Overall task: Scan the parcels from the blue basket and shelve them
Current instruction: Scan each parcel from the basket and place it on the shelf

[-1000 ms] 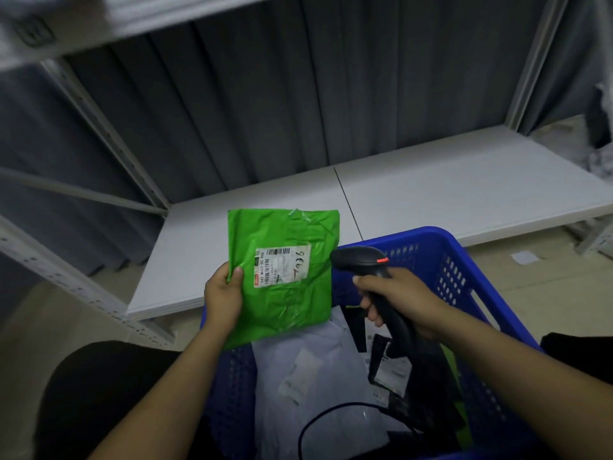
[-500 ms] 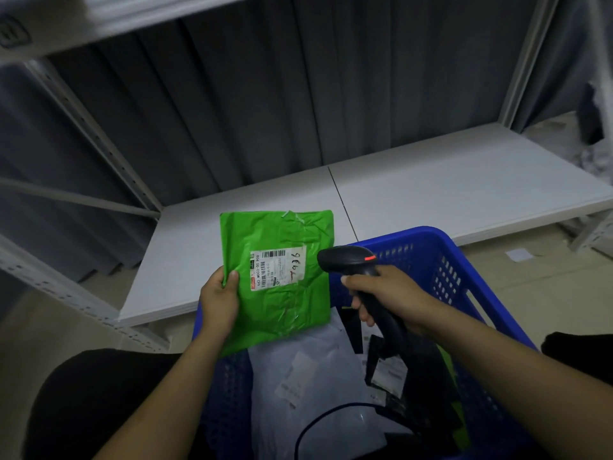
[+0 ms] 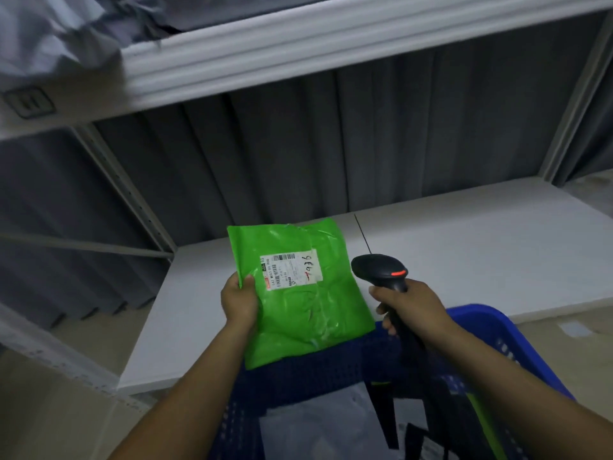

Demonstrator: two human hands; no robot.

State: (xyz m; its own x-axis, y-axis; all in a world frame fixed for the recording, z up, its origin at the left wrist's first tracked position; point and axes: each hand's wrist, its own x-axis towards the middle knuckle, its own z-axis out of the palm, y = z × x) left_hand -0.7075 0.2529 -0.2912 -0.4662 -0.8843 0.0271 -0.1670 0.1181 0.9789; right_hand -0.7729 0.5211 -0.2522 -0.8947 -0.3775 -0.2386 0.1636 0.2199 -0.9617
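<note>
The left thumb [image 3: 248, 284] lies flat on the front of a green parcel [image 3: 311, 310], pinching its left edge against fingers hidden behind it. The left hand [image 3: 238, 302] holds the parcel up with its face towards the camera. The parcel hangs over the front edge of the white lower shelf [image 3: 464, 247] and the near rim of the blue basket [image 3: 497, 330]. Its white label [image 3: 291, 270] carries barcodes and handwritten digits.

The right hand [image 3: 413, 308] has its fingers wrapped round the handle of a black scanner [image 3: 378, 268]. The scanner's head, marked with an orange strip, sits just right of the parcel, level with the label.

A grey parcel [image 3: 318, 426] and dark ones lie in the basket. A grey curtain [image 3: 298, 154] hangs behind the shelf. An upper shelf [image 3: 298, 44] runs overhead, with crumpled grey bags [image 3: 49, 34] on it.
</note>
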